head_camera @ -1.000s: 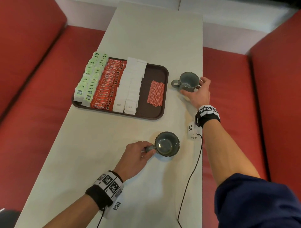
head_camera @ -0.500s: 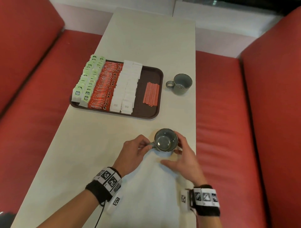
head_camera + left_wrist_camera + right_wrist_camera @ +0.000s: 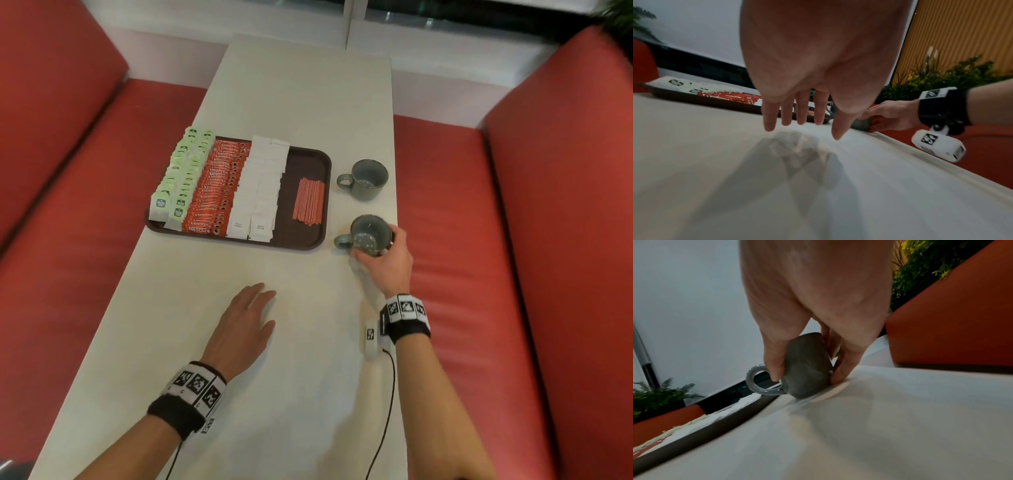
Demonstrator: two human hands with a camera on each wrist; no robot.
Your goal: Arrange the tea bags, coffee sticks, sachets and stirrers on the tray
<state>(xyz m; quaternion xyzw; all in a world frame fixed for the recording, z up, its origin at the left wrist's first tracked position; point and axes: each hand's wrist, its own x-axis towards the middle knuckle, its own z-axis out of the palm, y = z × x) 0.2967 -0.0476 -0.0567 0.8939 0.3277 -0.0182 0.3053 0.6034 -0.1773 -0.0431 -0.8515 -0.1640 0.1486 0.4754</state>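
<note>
Mug (image 3: 370, 234) clasped in right hand (image 3: 387, 263), tray (image 3: 308, 240) at nine o'clock; left hand (image 3: 243, 329) released, flat above table (image 3: 291, 394).

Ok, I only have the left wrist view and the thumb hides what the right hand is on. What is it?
Observer: The right hand grips a grey mug round its body, just right of the tray.
Operator: Is it standing flat?
Observer: No. The right wrist view shows it tilted, not flat on the table.
Operator: Any other mug out there?
Observer: Yes, a second mug stands upright farther along, apart from the first.
</note>
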